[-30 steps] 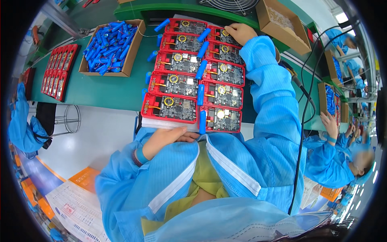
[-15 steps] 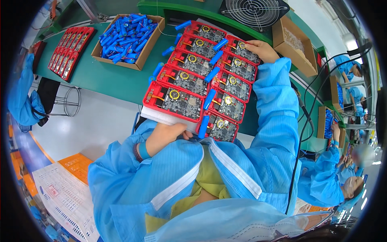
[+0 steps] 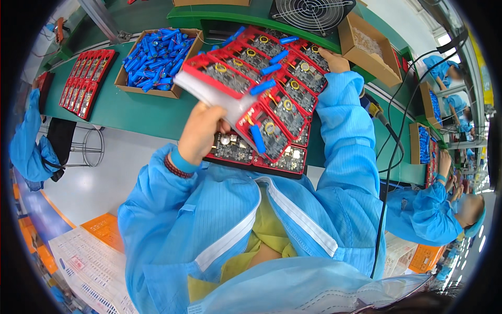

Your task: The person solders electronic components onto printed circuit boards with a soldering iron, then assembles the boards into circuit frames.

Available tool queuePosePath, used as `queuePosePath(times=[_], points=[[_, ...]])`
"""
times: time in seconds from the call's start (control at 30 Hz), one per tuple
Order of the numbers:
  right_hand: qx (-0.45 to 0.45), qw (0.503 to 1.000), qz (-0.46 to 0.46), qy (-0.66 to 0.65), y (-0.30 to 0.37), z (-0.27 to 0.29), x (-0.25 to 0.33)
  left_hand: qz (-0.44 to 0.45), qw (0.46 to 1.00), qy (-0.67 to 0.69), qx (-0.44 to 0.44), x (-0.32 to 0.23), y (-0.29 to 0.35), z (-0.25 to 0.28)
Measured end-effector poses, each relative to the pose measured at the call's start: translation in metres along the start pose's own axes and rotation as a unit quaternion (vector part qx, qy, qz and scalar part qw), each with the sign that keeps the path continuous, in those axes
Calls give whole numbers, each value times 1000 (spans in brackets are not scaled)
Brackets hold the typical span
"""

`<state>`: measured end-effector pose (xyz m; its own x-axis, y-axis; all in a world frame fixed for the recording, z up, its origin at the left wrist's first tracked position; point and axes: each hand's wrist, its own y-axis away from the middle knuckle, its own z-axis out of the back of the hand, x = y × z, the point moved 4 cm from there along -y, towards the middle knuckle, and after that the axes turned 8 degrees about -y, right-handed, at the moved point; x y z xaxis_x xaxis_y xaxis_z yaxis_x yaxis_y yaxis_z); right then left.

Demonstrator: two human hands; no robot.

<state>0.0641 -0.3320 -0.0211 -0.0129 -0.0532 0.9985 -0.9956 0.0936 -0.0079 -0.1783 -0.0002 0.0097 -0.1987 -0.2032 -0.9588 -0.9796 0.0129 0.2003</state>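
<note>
A tilted upper layer of red cases [image 3: 225, 77] with circuit boards rests on a white foam sheet [image 3: 209, 95]. Blue wired cylindrical batteries [image 3: 258, 139] hang along the cases. My left hand [image 3: 201, 131] is closed on the near left edge of the foam sheet. At the far right corner, my right hand [image 3: 335, 62] grips the edge of the cases, its lower fingers hidden. Under the raised near edge shows a second layer of red cases [image 3: 230, 149], also with circuit boards, close against my jacket.
A cardboard box of blue batteries [image 3: 159, 60] stands left on the green bench [image 3: 125, 112], beside more red cases [image 3: 86, 81]. Another cardboard box [image 3: 371, 49] and a fan [image 3: 314, 13] are at the back right. A black cable [image 3: 389, 172] hangs at right; a co-worker [image 3: 423, 214] sits beyond.
My left hand has lifted the near left edge of the foam sheet and moved it away from me, tilting the cases and uncovering the layer beneath. My right hand stays at the far corner.
</note>
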Motion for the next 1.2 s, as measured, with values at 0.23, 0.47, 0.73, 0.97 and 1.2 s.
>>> queuePosePath(times=[0.23, 0.47, 0.73, 0.97, 1.2], points=[[-47, 986, 147, 58, -5, 7, -8, -21, 991, 129, -20, -16, -37, 8], [-108, 983, 138, 44, -1, 14, -12, -71, 977, 199, -23, -20, -89, 7], [-188, 974, 126, 7, 6, 20, -23, -78, 968, 234, 38, -28, -99, -8], [-247, 962, 118, -17, 9, 16, -34, -105, 981, 151, 61, -20, -57, -28], [-318, 944, 79, -46, 14, 22, -39, -87, 988, 114, 61, -29, -74, -35]])
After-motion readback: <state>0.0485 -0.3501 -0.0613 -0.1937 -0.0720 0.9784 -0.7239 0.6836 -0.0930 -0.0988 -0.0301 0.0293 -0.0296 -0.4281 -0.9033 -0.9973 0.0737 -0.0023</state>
